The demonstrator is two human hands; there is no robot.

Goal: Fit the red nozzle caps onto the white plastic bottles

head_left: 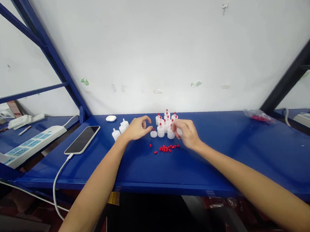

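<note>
My left hand [137, 128] is open, its thumb and forefinger curved apart with nothing between them. Just beyond its fingertips is a low white round piece with a red tip [153, 134]. My right hand [186, 133] is curled with its fingertips together beside the front right white bottle [170, 134]; what they pinch, if anything, is hidden. Several small white bottles with red-tipped nozzles [160, 131] stand in a cluster between my hands. In front of them lie loose red caps [165, 149]. White bottles without red caps [116, 134] are left of my left hand, partly covered by it.
A phone [82, 140] with a white charging cable [58, 180] lies on the left of the blue table [221, 152]. A white oval object [111, 118] is near the wall. At the far right rests a clear bag with red contents [259, 117]. A power strip [33, 144] is beyond the left frame.
</note>
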